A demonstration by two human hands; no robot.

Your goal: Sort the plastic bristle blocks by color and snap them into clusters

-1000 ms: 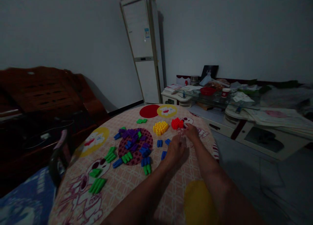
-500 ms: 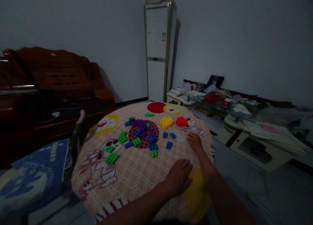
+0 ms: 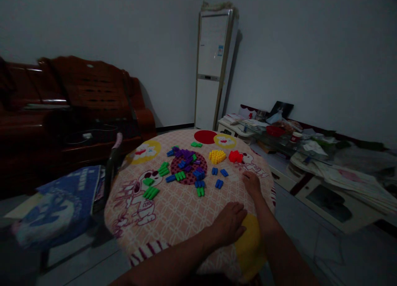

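Observation:
My left hand [image 3: 229,225] lies flat, fingers stretched, on the near part of a round table with a cartoon-print cloth [image 3: 173,213]. My right hand [image 3: 252,183] rests palm down near the table's right edge, holding nothing. Ahead of the hands lie small plastic pieces: a yellow cluster [image 3: 217,156], a red cluster [image 3: 235,156], purple pieces [image 3: 186,157] on a dark red circle, loose blue pieces [image 3: 218,183] and green pieces [image 3: 151,192]. The blue pieces are the nearest to my right hand.
A chair with a blue cushion [image 3: 56,205] stands left of the table. A dark wooden sofa [image 3: 74,108] lines the left wall. A tall white air conditioner [image 3: 213,70] stands in the corner. A low cabinet with clutter [image 3: 297,145] runs along the right.
Both hands drew back from the red and blue pieces toward the table's near edge. The view pulled back and turned right, so the table looks smaller and farther.

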